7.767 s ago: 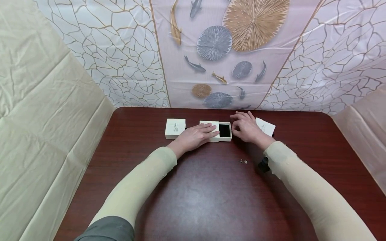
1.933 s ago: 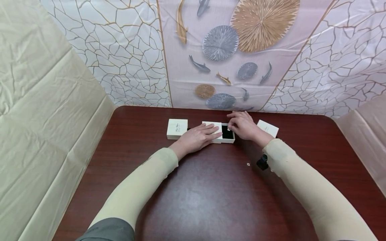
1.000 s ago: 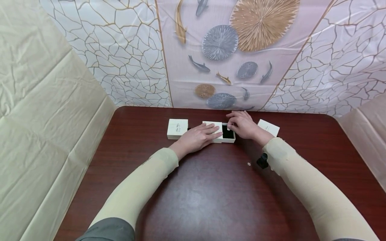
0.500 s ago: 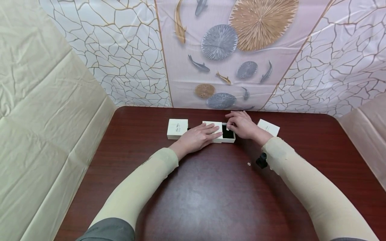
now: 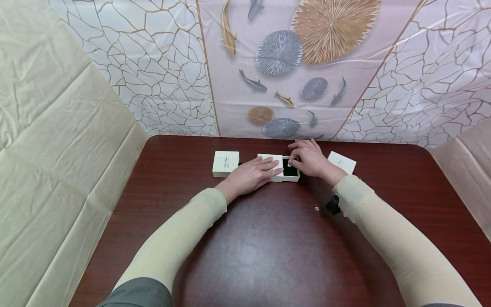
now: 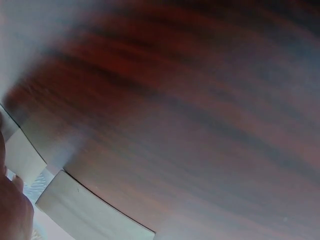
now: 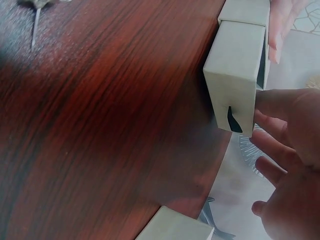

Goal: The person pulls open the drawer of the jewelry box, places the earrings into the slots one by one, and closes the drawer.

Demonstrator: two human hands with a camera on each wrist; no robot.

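My left hand (image 5: 251, 172) lies with straight fingers on the sleeve of a small white box (image 5: 269, 156), whose drawer (image 5: 290, 179) is pulled out to the right. The drawer has a black lining (image 5: 290, 170) and a dark pull tab (image 7: 233, 121) on its front. My right hand (image 5: 308, 158) reaches over the drawer and pinches a small pale stud earring (image 5: 289, 165) at the lining; in the right wrist view the drawer wall hides its fingertips. A second stud earring (image 5: 316, 209) lies on the table, its pin (image 7: 35, 30) showing in the right wrist view.
Left of the middle box stands a closed white box (image 5: 225, 163) with dark lettering. A third white box (image 5: 342, 162) sits at an angle behind my right wrist. A patterned cloth (image 5: 284, 85) hangs behind the far edge of the dark red table (image 5: 245, 247).
Since the oldest frame, one earring has left the table and is now at the black lining under my right fingers. The right hand has moved left over the drawer. The left hand stays put.
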